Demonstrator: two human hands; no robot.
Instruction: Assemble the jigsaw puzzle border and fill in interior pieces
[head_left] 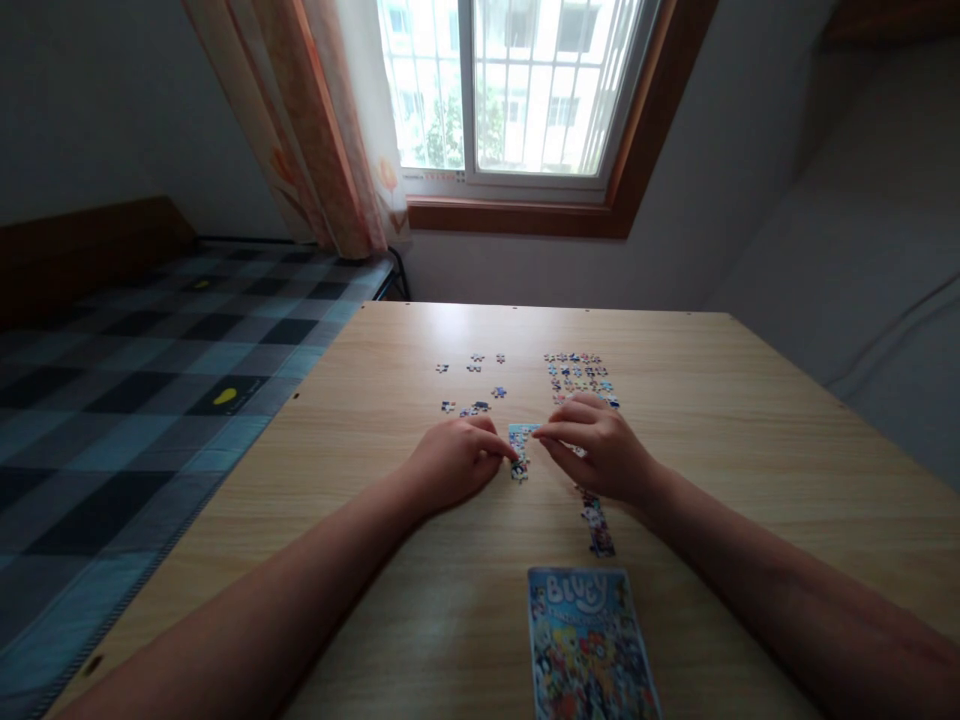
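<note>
A partly joined jigsaw puzzle section (519, 462) lies on the table between my hands. My left hand (459, 455) has its fingers curled, with the index fingertip pressing the section's right side down. On the other side, my right hand (596, 445) pinches a small puzzle piece at the section's upper right edge; the fingers mostly cover it. Below my right hand is another joined puzzle strip (598, 525), its upper end partly hidden. A picture card marked "Bluey" (589, 640) lies nearest to me, running out of view at the bottom.
Loose puzzle pieces (474, 369) are scattered beyond my left hand. Several more pieces (576, 371) stand in rows beyond my right hand. The wooden table (390, 350) has a bed with a checked cover (247, 340) on its left. A window (540, 90) is behind it.
</note>
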